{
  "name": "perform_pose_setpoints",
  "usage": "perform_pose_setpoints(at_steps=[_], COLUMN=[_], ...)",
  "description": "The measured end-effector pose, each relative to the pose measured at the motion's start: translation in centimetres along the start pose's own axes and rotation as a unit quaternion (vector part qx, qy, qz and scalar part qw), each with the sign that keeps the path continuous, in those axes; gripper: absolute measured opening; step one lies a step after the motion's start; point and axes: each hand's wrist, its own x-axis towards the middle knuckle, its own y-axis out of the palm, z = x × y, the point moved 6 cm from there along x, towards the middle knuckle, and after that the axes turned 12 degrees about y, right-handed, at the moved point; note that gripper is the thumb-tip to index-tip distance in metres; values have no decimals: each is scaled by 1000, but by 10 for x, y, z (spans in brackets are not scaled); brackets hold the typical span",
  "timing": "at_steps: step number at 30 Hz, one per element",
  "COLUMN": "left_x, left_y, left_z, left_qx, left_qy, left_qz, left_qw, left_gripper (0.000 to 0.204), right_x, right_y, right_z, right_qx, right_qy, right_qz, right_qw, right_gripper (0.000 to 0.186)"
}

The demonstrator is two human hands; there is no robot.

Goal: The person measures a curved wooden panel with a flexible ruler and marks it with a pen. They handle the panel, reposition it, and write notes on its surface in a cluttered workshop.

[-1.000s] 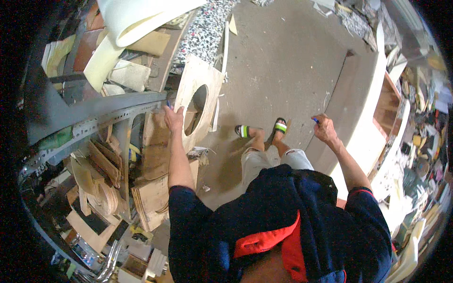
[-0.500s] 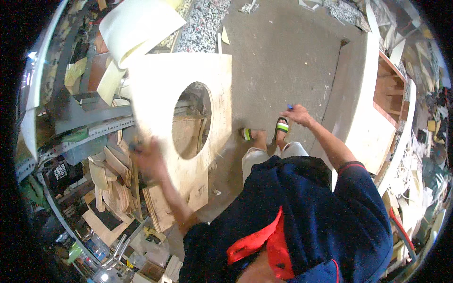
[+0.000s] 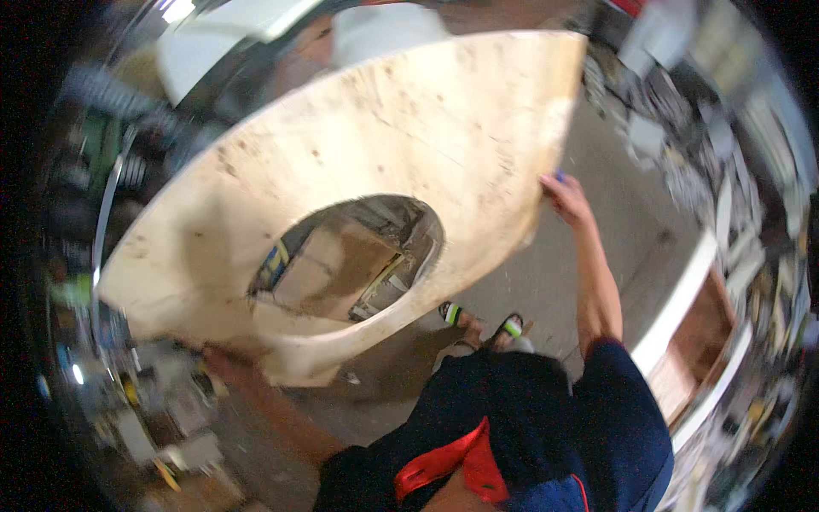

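Note:
A large pale plywood panel (image 3: 358, 128) with an oval cut-out spans the view in front of me, lifted and tilted. At its lower left edge my left hand (image 3: 229, 365) is closed on the panel; the fingers are blurred and partly hidden. My right hand (image 3: 570, 203) grips the panel's right edge. A small blue object (image 3: 560, 177), too small to name, shows at the fingers of that hand. Through the cut-out a flat brown board (image 3: 328, 264) is visible below.
To the right stands a white-edged, box-like wooden frame (image 3: 695, 341) with a brown inside. White and grey scraps (image 3: 682, 145) are heaped along the far right. Blurred clutter (image 3: 162, 410) lies at lower left. My sandalled feet (image 3: 482, 324) stand on the grey floor (image 3: 614, 247).
The panel has been raised and turned, and now covers more of the view. My right hand, earlier apart from it, has taken its right edge. My left hand has moved to its lower left edge.

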Motion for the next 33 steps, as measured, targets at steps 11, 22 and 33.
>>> perform_pose_setpoints(at_steps=[11,22,33], left_x=[-257,-167,-25], left_y=[285,181,289], left_z=[-215,-173,-276], left_qx=[-439,-537,-474], left_qy=[-423,-553,-95], left_qz=[164,-2,264], left_qw=[775,637,835], left_gripper=[85,86,70], right_x=[-101,-34,86], right_y=[164,425,459], right_z=[212,10,-29], right_qx=[-459,-738,-620], right_qy=[-371,-404,-564], right_qz=[-35,97,170], right_qw=[807,531,519], right_gripper=[36,31,26])
